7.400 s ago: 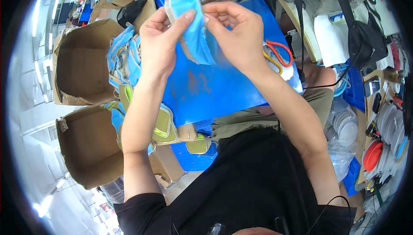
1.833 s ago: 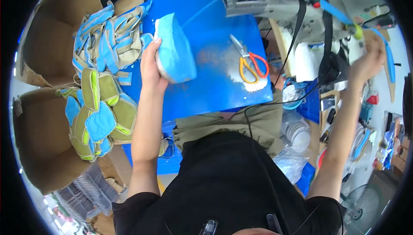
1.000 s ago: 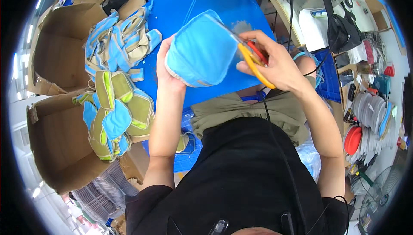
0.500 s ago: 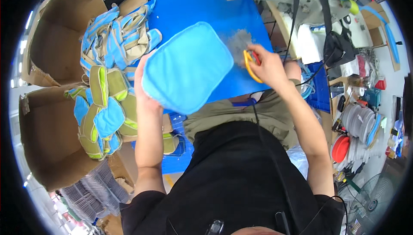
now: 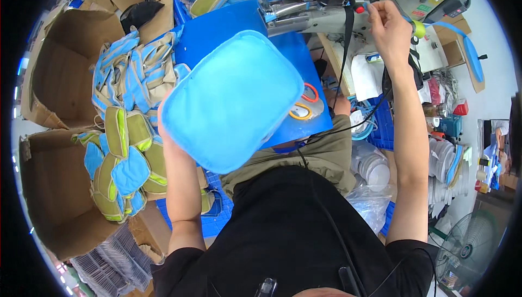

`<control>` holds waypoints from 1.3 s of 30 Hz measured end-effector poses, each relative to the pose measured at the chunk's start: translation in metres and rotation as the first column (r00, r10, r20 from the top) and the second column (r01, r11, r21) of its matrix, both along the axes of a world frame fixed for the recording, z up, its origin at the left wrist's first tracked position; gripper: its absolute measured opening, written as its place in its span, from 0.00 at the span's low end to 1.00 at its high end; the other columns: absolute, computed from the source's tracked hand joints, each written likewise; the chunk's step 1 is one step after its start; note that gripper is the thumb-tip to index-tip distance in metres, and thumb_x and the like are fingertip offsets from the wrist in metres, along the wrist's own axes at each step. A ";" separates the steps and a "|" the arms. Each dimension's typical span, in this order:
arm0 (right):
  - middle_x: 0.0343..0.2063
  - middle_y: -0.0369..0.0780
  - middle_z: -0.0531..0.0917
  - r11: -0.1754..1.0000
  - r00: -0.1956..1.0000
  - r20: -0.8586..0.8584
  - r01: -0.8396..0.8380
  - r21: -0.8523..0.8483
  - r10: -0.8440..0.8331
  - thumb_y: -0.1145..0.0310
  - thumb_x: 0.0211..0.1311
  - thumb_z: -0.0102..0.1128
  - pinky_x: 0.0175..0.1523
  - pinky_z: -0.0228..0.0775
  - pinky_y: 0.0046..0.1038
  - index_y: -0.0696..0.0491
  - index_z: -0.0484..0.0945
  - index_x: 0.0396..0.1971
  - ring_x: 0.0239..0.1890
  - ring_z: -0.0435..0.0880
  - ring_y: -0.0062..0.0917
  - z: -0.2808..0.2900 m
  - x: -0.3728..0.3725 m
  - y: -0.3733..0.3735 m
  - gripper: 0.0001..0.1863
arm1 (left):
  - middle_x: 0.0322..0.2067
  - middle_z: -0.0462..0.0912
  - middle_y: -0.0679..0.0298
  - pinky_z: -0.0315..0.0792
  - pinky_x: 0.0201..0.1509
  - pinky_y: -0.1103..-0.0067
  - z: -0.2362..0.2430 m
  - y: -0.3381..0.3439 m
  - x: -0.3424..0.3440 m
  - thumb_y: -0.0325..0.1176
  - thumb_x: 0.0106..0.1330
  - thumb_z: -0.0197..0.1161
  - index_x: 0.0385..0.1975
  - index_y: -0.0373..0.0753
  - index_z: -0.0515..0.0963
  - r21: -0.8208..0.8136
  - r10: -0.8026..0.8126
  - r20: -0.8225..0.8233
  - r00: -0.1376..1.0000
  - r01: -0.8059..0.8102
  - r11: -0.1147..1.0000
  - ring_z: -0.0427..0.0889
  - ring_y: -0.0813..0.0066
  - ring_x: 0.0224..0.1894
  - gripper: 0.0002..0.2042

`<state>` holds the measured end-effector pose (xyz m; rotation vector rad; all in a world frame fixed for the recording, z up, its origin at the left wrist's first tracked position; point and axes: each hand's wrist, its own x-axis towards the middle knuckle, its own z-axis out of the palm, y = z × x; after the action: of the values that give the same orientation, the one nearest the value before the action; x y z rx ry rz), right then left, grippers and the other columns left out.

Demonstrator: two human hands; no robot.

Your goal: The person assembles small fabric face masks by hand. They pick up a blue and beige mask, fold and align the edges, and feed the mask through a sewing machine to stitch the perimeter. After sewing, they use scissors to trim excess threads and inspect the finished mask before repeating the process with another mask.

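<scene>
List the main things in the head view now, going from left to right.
Lower cardboard box → pile of olive-and-blue fabric pieces → large blue fabric piece → scissors with red and yellow handles, partly hidden → right grip, raised → fan.

A sewing workshop, by the look of it.
A big grey machine [image 5: 304,24] reaches out left of the fingers [image 5: 387,9] of the right hand [image 5: 393,36]. Below and left of those fingers, scissors [image 5: 303,104] lie on a blue table [image 5: 215,25]. Much farther left, blue and tan cloth pieces [image 5: 136,77] sit heaped beside big cardboard boxes [image 5: 70,60].
</scene>
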<state>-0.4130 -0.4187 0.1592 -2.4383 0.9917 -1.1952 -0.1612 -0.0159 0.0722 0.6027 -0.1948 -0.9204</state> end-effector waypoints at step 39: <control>0.33 0.43 0.85 0.722 0.819 0.151 -0.563 0.402 0.554 0.73 0.53 0.70 0.41 0.75 0.30 0.56 0.86 0.39 0.36 0.84 0.34 -0.040 0.046 0.195 0.12 | 0.35 0.83 0.61 0.76 0.39 0.78 0.023 -0.048 -0.045 0.14 0.52 0.65 0.46 0.42 0.87 0.105 -0.137 0.991 0.000 -0.643 0.759 0.83 0.71 0.37 0.22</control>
<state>-0.3668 -0.2239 0.1194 -2.1170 0.3823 -0.6915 -0.2064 -0.0640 0.0952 1.8055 -1.1051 0.1254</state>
